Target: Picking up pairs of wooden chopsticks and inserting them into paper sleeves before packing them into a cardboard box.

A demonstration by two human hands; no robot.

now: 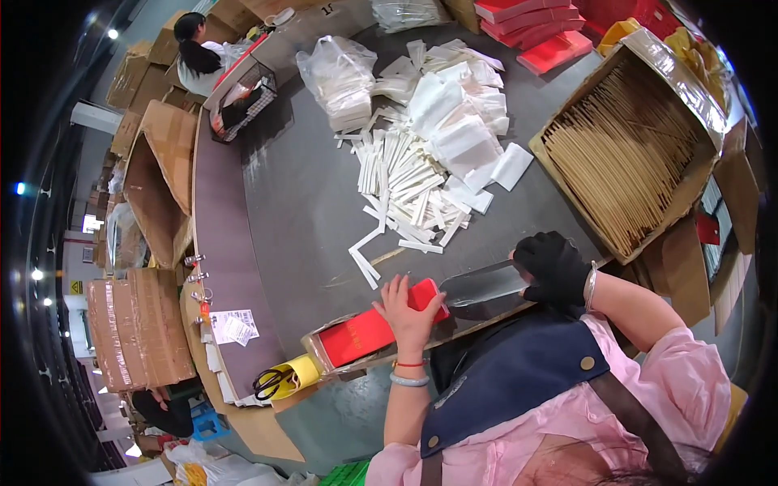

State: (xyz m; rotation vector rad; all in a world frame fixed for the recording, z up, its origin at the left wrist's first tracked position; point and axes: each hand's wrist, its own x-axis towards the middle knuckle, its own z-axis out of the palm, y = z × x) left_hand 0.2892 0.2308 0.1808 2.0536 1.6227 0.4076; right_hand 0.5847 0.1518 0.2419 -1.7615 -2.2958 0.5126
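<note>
Counter (296, 211) space lies beyond the left hand (410, 312), which is spread wide over a red box (348, 338) and touches it near its right end. The right hand (553, 267), in a black glove, has bent fingers at the near end of a clear plastic sleeve (486, 283) between the two; whether it pinches the sleeve I cannot tell. White strips (405, 182) lie beyond the left hand, a carton (571, 198) of brown sheets (624, 154) beyond the right, to its right.
</note>
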